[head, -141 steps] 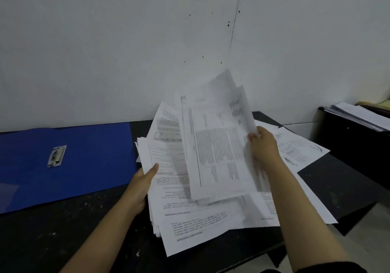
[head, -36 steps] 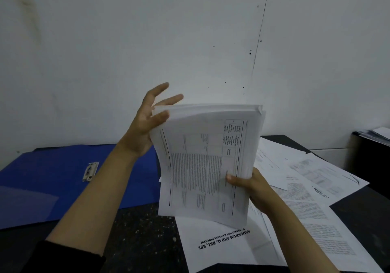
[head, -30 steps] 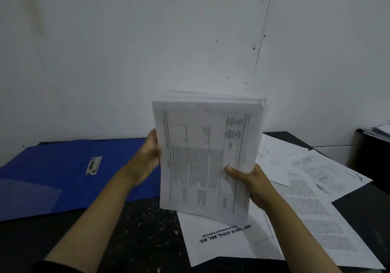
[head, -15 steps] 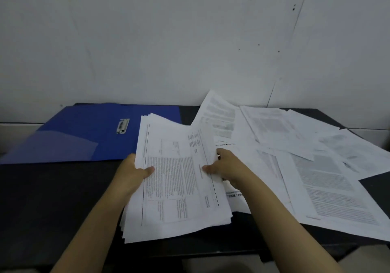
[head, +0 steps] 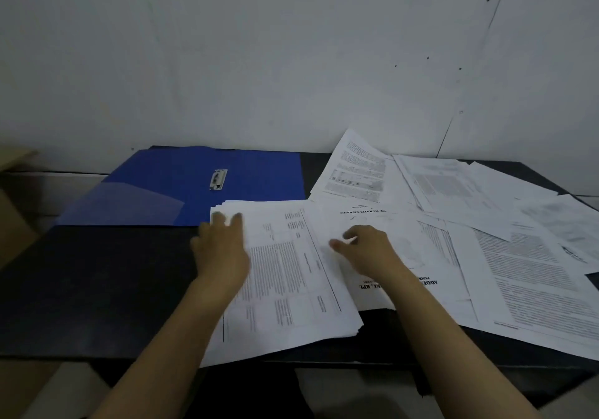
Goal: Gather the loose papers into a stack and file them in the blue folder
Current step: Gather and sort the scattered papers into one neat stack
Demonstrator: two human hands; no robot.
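A thick stack of printed papers (head: 285, 276) lies flat on the black table (head: 97, 289), its near end over the front edge. My left hand (head: 223, 250) rests on the stack's left side with straight fingers. My right hand (head: 366, 250) hovers over a loose sheet just right of the stack, fingers loosely curled, holding nothing I can see. The blue folder (head: 181, 185) lies open at the back left, with its metal clip (head: 218, 179) showing. Loose papers (head: 486, 224) cover the table's right half.
A white wall stands right behind the table. A cardboard box (head: 13, 211) sits off the table's left end. The floor shows below the front edge.
The stack, held upright in both hands a second ago, now lies flat on the table. Both hands have let go of it; the right hand moved right, over the loose sheets.
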